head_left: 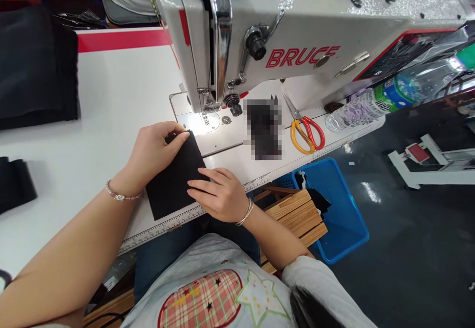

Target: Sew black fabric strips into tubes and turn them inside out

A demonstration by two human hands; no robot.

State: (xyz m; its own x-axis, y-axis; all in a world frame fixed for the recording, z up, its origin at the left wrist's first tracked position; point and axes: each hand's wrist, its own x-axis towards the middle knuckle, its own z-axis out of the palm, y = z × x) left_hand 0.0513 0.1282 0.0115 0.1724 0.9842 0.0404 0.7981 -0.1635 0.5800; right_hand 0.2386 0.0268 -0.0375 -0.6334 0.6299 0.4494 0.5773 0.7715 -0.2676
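A black fabric piece (172,189) lies on the white table just in front of the needle area of a white sewing machine (297,36). My left hand (158,150) pinches its upper corner between thumb and fingers, close to the lit metal needle plate (200,121). On the right edge of the fabric rests my right hand (220,194), its fingers spread and lying flat. The fabric does not reach under the presser foot, as far as I can see.
Scissors (308,135) with yellow and red handles lie right of a pixelated dark item (265,132). A plastic bottle (393,93) lies behind them. Folded black fabric (37,66) is at the left. Below the table's right side are a blue basket (345,219) and a wooden stool (297,214).
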